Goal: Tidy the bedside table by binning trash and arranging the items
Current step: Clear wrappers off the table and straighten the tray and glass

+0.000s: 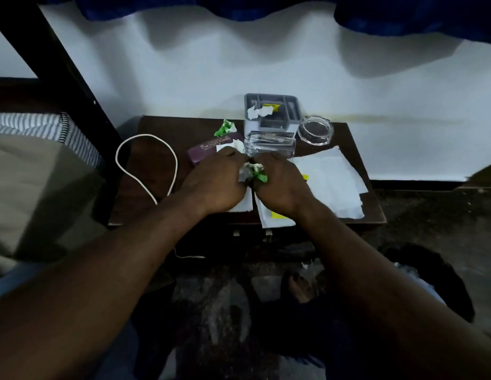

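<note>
Left hand [211,185] and right hand [280,185] together pinch the crumpled wrapper [252,172], lodged in their grip.

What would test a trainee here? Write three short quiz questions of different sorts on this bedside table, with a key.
1. True or false: the glass dish holds crumpled paper.
2. The white cable lies on which side of the table: A left, B right?
3. What do the left hand and right hand gather between them?

Key: 1 false; 2 A; 3 a green-and-white wrapper wad.
</note>
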{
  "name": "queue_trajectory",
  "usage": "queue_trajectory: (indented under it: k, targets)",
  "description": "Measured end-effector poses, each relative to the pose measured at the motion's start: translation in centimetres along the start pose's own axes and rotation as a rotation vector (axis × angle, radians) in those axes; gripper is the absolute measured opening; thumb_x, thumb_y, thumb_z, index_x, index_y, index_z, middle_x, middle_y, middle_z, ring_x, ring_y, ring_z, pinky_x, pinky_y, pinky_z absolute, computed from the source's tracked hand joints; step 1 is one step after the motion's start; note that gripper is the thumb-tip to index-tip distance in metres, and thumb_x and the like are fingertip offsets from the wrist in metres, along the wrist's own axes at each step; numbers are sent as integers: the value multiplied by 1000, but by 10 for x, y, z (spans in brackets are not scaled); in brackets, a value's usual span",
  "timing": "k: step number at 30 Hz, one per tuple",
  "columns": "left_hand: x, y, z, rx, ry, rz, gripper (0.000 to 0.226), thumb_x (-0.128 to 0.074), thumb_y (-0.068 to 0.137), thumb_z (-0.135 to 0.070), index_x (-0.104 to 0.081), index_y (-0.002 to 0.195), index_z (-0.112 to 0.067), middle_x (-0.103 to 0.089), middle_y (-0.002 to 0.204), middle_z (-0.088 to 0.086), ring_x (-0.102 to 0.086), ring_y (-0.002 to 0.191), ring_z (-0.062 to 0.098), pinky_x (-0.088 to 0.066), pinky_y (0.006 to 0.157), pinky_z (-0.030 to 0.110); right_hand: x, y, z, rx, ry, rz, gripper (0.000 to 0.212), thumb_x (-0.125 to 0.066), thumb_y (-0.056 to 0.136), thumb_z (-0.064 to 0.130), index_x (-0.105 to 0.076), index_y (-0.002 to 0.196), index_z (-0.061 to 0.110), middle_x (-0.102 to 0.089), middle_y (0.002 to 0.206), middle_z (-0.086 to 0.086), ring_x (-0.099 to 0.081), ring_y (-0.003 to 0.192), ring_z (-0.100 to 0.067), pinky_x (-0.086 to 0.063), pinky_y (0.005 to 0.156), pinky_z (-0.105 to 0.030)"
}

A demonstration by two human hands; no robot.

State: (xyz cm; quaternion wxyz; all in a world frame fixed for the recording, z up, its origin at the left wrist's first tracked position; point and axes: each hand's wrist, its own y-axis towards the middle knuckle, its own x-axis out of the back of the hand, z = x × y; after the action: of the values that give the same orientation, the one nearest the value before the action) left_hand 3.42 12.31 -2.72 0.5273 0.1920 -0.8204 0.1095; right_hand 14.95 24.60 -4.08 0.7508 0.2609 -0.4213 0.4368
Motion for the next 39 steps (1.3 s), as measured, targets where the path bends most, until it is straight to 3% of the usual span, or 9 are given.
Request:
queue_trajectory:
  k: [5, 8, 14, 18, 24, 29, 33, 36, 39]
  targets:
    - [8, 33, -8, 26, -8, -159, 50, -66, 74, -10, -66, 123, -9, -57, 136, 9, -55, 124, 31, -46, 103, 37, 9, 31, 0, 10, -19, -110, 29, -64, 85, 19, -65, 112, 7, -66, 116, -17, -59, 113, -36, -42, 85, -36]
    - [8, 57, -7, 4, 98, -135, 48, -64, 73, -13, -66, 121, -11, -49, 147, 10, -46, 136, 28, -37, 112, 38, 14, 44, -4, 7, -45, -150, 24, -64, 84, 12, -67, 106, 5, -66, 113, -17, -59, 112, -35, -33, 77, -28]
    - [-6, 91, -4, -27, 249, -27, 51, -61, 81, -29, -60, 131, -29, -11, 169, 0, -16, 152, 33, -36, 114, 52, 29, 48, -14, -30, 16, -240, 15, -67, 80, 6, -71, 94, 6, -69, 108, -17, -65, 106, -35, -49, 86, -38]
    - [-15, 102, -7, 51, 214, -49, 61, -70, 80, -27, -53, 139, -33, -16, 168, -6, -12, 151, 37, -36, 110, 56, 40, 46, -24, -55, 106, -321, 33, -65, 78, -1, -77, 106, 10, -71, 113, -13, -66, 110, -29, -48, 90, -30]
    - [-18, 109, -10, 21, 264, -106, 76, -75, 79, -28, -46, 148, -20, -38, 159, -7, -28, 145, 30, -45, 106, 51, 37, 49, -30, -85, 96, -315, 28, -66, 80, -2, -76, 104, 4, -70, 113, -16, -66, 107, -31, -46, 90, -32]
    - [1, 110, -12, -49, 64, -356, 51, -68, 80, -12, -64, 131, -8, -61, 137, 11, -56, 125, 31, -49, 102, 42, 37, 51, -25, -101, 131, -307, 25, -69, 82, 4, -77, 106, 9, -70, 115, -12, -66, 109, -28, -50, 94, -37]
    - [23, 104, 2, 160, -252, -542, 15, -78, 81, -19, -74, 95, -21, -72, 99, -3, -69, 88, 19, -55, 81, 32, 35, 50, -20, -72, 152, -298, 19, -69, 84, 7, -77, 100, 11, -72, 112, -11, -65, 110, -28, -50, 96, -38]
    - [35, 102, 24, 292, -360, -556, 16, -75, 77, -12, -68, 83, -25, -66, 81, -12, -67, 80, 13, -53, 75, 27, 31, 51, -17, -82, 185, -273, 19, -70, 85, 9, -77, 100, 18, -71, 116, -6, -67, 108, -24, -50, 97, -35]
    - [43, 102, 47, 467, -641, -513, 20, -67, 75, -4, -73, 71, -23, -74, 79, -3, -74, 79, 20, -62, 80, 36, 25, 54, -14, -85, 163, -236, 20, -70, 86, 12, -77, 102, 22, -71, 117, -4, -68, 108, -24, -52, 98, -39]
